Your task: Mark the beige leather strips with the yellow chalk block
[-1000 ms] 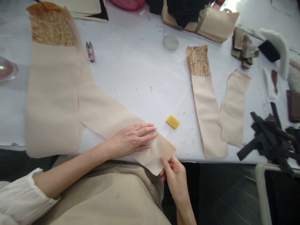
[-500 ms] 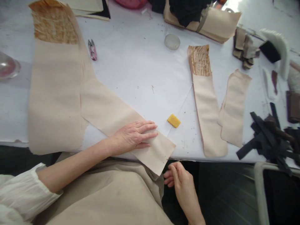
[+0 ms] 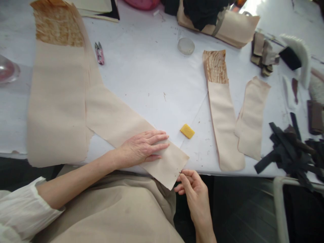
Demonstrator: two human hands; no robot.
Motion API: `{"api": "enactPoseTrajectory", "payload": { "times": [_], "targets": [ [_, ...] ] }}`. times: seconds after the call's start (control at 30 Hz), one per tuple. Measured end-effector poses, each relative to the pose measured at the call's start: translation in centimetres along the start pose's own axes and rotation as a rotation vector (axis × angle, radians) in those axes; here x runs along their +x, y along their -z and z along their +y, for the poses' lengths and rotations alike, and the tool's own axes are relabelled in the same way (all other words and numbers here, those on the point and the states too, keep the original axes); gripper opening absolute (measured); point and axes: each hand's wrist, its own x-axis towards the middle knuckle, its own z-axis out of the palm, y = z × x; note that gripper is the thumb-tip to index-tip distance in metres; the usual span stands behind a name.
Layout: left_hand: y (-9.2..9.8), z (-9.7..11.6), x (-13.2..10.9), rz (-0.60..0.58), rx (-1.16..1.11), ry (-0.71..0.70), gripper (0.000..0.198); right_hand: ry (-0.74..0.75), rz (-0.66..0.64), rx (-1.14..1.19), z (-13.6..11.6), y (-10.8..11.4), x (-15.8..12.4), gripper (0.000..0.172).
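A beige leather-like strip point(image 3: 121, 114) runs slantwise from the left stack to the table's front edge, its end overhanging my lap. My left hand point(image 3: 145, 146) lies flat on it, fingers stretched out. At the strip's end edge, where small dark specks show, my right hand point(image 3: 193, 187) is closed with thumb and forefinger in a pinch. Whether it grips the edge or a tiny bit of something is too small to tell. A yellow block point(image 3: 187, 131) lies just beyond the strip's end.
Beige pieces with a brown-smeared end form a stack point(image 3: 57, 101) at left and a narrower stack point(image 3: 222, 118) at right. Also on the table are pink thread snips point(image 3: 99, 54), a round clear disc point(image 3: 186, 46), shorter beige pieces point(image 3: 254, 118) and black strips point(image 3: 286, 152).
My right hand has moved up from below the table edge to the strip's end, its fingertips now at the specks. My left hand has stayed flat on the strip.
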Motion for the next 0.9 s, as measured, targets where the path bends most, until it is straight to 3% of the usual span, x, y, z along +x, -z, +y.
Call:
{"api": "enactPoseTrajectory", "payload": {
  "times": [0.13,0.27,0.37,0.6,0.73,0.9],
  "targets": [
    [0.0,0.0,0.0,0.002,-0.012,-0.004,0.041,-0.002,0.013,-0.012,0.0,-0.9,0.5,0.039],
    [0.1,-0.1,0.2,-0.004,-0.021,-0.018,0.039,-0.005,-0.087,0.022,-0.2,-0.9,0.3,0.037],
    [0.1,-0.2,0.2,0.010,-0.045,-0.029,0.038,0.001,-0.154,-0.018,-0.3,0.0,0.0,0.037],
    [0.0,-0.2,0.0,0.009,-0.029,-0.018,0.040,-0.035,-0.066,-0.137,0.8,3.3,-0.7,0.047],
    [0.1,-0.1,0.1,0.007,0.000,-0.009,0.039,-0.002,-0.059,-0.139,0.3,1.8,-0.3,0.053],
    [0.1,-0.1,0.1,-0.013,0.022,-0.018,0.041,0.035,-0.050,-0.095,-0.4,-0.7,0.2,0.039]
  ]
}}
